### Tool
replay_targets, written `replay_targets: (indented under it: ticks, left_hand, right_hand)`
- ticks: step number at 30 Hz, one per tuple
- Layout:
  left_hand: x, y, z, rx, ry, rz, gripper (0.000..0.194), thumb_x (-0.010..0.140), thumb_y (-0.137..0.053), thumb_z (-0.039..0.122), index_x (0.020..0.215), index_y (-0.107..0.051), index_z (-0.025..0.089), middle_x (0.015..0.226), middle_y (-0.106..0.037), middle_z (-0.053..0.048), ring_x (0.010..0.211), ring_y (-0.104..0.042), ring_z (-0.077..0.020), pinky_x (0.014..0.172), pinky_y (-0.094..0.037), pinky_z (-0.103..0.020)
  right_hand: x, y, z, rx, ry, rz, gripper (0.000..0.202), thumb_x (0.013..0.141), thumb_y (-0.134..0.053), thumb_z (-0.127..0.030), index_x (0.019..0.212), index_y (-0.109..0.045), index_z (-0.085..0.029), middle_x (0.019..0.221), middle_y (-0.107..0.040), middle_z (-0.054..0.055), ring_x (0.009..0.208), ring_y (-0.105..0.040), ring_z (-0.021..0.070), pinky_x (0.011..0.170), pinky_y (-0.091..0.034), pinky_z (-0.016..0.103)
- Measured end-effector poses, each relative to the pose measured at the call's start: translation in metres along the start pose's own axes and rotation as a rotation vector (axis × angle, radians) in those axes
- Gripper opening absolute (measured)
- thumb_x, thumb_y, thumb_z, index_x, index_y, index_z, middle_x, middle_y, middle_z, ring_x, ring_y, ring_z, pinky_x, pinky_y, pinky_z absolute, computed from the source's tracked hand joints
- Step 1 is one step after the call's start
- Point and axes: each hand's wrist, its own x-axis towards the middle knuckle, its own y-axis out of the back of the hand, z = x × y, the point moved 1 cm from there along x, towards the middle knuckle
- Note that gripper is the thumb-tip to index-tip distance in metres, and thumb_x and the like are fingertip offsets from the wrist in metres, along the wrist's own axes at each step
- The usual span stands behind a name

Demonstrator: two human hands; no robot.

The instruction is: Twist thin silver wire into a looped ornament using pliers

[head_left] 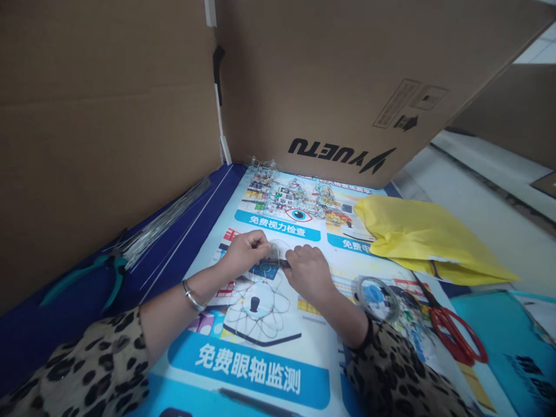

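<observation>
My left hand [244, 253] is closed in a pinch on thin wire, at the upper edge of a looped wire piece. Across from it, my right hand [309, 273] is wrapped round a short dark rod-like tool [278, 263], its end pointing left towards my left fingers. A fine wire loop [280, 243] arches between the two hands. Below them the wire flower shape [259, 336], made of several petal-like loops, lies over the printed poster; its thin lines are hard to trace against the print. The tool's exact kind is unclear.
Teal-handled pliers [115, 278] and a bundle of straight wires [167, 217] lie left. Right are a tape roll [377, 298], red-handled scissors [456, 333] and a yellow bag [428, 234]. Tangled wire pieces [324, 194] lie behind. Cardboard walls [347, 75] enclose the back and left.
</observation>
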Motion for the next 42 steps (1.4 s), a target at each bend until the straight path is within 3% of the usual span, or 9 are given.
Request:
replay_targets:
  ticks: [5,13,26,42]
  left_hand:
    - [0.0008,-0.0010,-0.0018,-0.077,0.064,-0.007,0.018,0.073,-0.055,0.027,0.061,-0.046,0.016,0.050,-0.047,0.007,0.039,-0.043,-0.0050,0.039,-0.032,-0.015]
    - [0.0004,-0.0015,-0.0028,-0.070,0.074,-0.012,0.018,0.073,-0.055,0.026,0.060,-0.046,0.016,0.047,-0.044,0.008,0.037,-0.041,-0.0042,0.038,-0.030,-0.015]
    - [-0.0004,-0.0013,-0.0017,0.015,0.001,-0.001,0.016,0.074,-0.051,0.023,0.060,-0.047,0.016,0.048,-0.047,0.007,0.042,-0.042,-0.0057,0.043,-0.032,-0.017]
    - [-0.0017,0.0001,0.0039,0.110,-0.076,0.000,0.015,0.074,-0.050,0.022,0.060,-0.047,0.016,0.051,-0.044,0.006,0.049,-0.037,-0.0066,0.046,-0.029,-0.017]
  right_hand:
    - [-0.0003,-0.0014,0.0002,-0.011,0.012,0.045,0.010,0.079,-0.053,-0.028,0.078,-0.057,-0.019,0.077,-0.058,0.005,0.078,-0.048,0.0197,0.069,-0.024,0.032]
    - [-0.0003,-0.0032,0.0007,-0.013,0.025,0.016,0.009,0.078,-0.054,-0.027,0.078,-0.058,-0.019,0.076,-0.059,0.004,0.076,-0.049,0.0190,0.068,-0.024,0.031]
    - [0.0024,0.0023,-0.0001,0.033,0.003,-0.151,0.013,0.079,-0.049,-0.025,0.082,-0.061,-0.019,0.078,-0.061,0.006,0.077,-0.052,0.0190,0.066,-0.028,0.030]
    - [0.0019,0.0001,-0.0021,0.057,-0.016,-0.143,0.017,0.081,-0.048,-0.030,0.083,-0.060,-0.019,0.080,-0.061,0.006,0.080,-0.053,0.0191,0.069,-0.030,0.030]
